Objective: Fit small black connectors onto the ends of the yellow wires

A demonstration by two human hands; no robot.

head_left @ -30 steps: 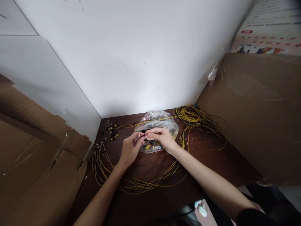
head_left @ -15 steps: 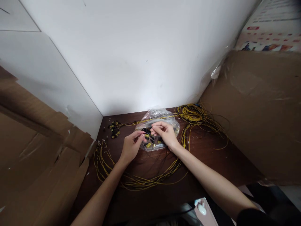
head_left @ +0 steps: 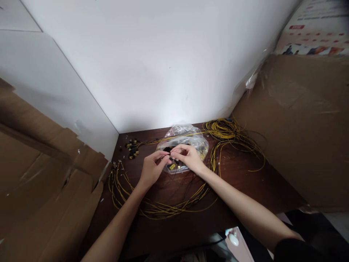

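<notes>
Over a clear plastic bag (head_left: 181,130) holding small black and yellow connector pieces (head_left: 172,166), both my hands meet at the fingertips. My left hand (head_left: 154,166) is closed in a pinch. Whatever lies between its fingertips is too small to name. My right hand (head_left: 188,156) pinches as well, its thumb and forefinger touching the left fingertips; what it grips cannot be made out. Yellow and black wires (head_left: 169,211) curve across the table in front of the bag, under my forearms. A thin dark strand hangs below the hands.
Bundled yellow wires (head_left: 223,131) lie at the back right of the brown table (head_left: 245,189). Their ends with black and yellow connectors (head_left: 132,149) reach the back left. Cardboard (head_left: 49,174) stands on the left, a large carton (head_left: 305,127) on the right, a white wall behind.
My right hand has moved left and slightly down, so its fingertips now meet those of my left hand. The left hand stays nearly in place.
</notes>
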